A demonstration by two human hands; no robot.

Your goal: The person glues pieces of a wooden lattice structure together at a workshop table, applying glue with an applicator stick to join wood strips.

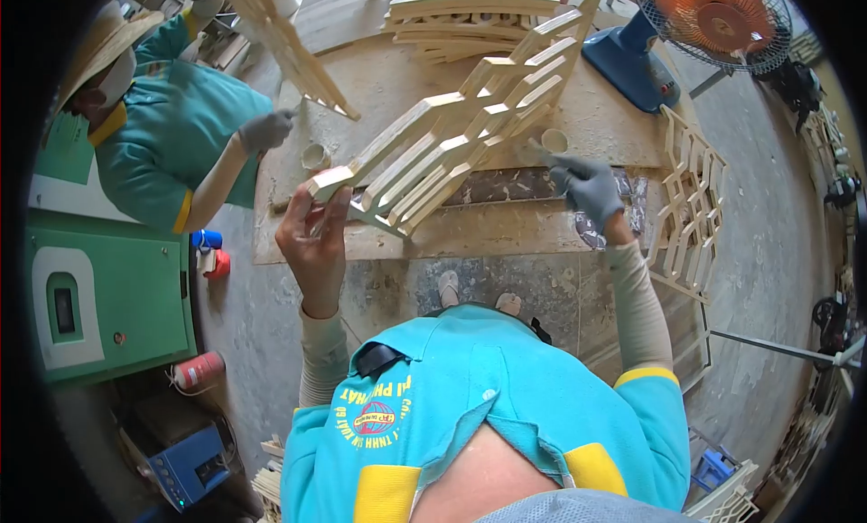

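A pale wooden lattice panel (433,153) stands tilted over the worktable. My bare left hand (316,238) is closed on its near left end, thumb and fingers about the frame. My right hand (587,189), in a grey glove, is apart from the panel on its right side. Its fingers are curled, with a small thin thing showing at the tips that I cannot make out. Just beyond those fingertips is a small round cup (554,142). A dark, paint-spattered strip (506,187) lies on the table beneath the panel.
At left a co-worker in a straw hat (117,31) handles another lattice piece (293,49), near a second cup (315,156). Panels are stacked (474,17) at the back. A fan (632,62) stands at the back right; another lattice panel (691,207) leans at the table's right edge.
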